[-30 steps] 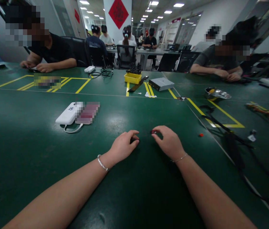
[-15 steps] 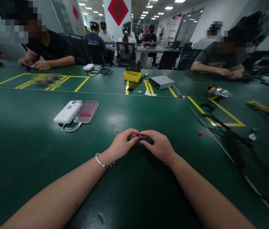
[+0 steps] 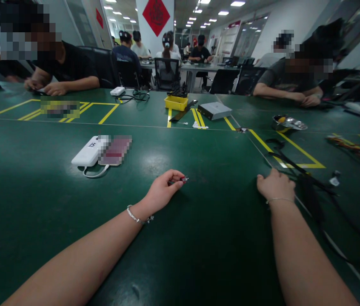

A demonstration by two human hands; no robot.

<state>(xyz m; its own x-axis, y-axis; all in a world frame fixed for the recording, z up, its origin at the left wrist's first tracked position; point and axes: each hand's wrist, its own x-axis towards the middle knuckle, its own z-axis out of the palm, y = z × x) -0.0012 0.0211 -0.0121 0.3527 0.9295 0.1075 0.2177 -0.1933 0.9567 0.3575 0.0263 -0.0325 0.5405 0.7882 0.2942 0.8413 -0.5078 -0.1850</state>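
My left hand (image 3: 164, 187) is closed in a pinch above the green table (image 3: 154, 267). Between its thumb and fingertips is a small red piece with a shiny metal end (image 3: 184, 179), too small to name more closely. Well off to the right, my right hand (image 3: 276, 185) is down at the table, back upward. Its fingers point away from me and are mostly hidden behind the hand, so I cannot tell what they hold. The small red-orange piece that lay there is covered by this hand. Just beyond its fingertips runs a black strap (image 3: 290, 161).
Left of centre, a white power bank (image 3: 87, 152) is cabled to a phone (image 3: 116, 152). Farther back stand a yellow bin (image 3: 176, 103), a grey box (image 3: 214, 110) and a metal dish (image 3: 290, 123). Coloured wires (image 3: 355, 146) lie at right. Two people sit across the table.
My right hand has left the small piece in my left hand and moved right, over the spot of the red-orange piece. My left hand has stayed almost in place.
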